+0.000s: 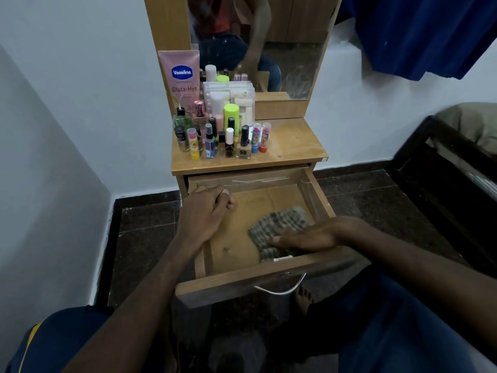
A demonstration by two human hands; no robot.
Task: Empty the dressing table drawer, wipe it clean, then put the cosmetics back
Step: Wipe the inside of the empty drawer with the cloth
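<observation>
Right hand (304, 238) lies flat, fingers straight, pressing a grey cloth (279, 227) onto the open drawer (242, 285) floor. Left hand (207, 211) rests loosely curled on the drawer's left wall. Beyond both hands, cosmetics (223, 138) crowd the tabletop (293, 144).

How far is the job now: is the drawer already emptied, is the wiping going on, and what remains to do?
Emptying looks done: the drawer holds only a grey cloth, and the cosmetics stand on the table top. Wiping is in hand: the right hand presses flat on the cloth, which is blurred, while the left hand rests on the drawer's left wall. Left: finishing the wipe and putting the cosmetics back.
</observation>
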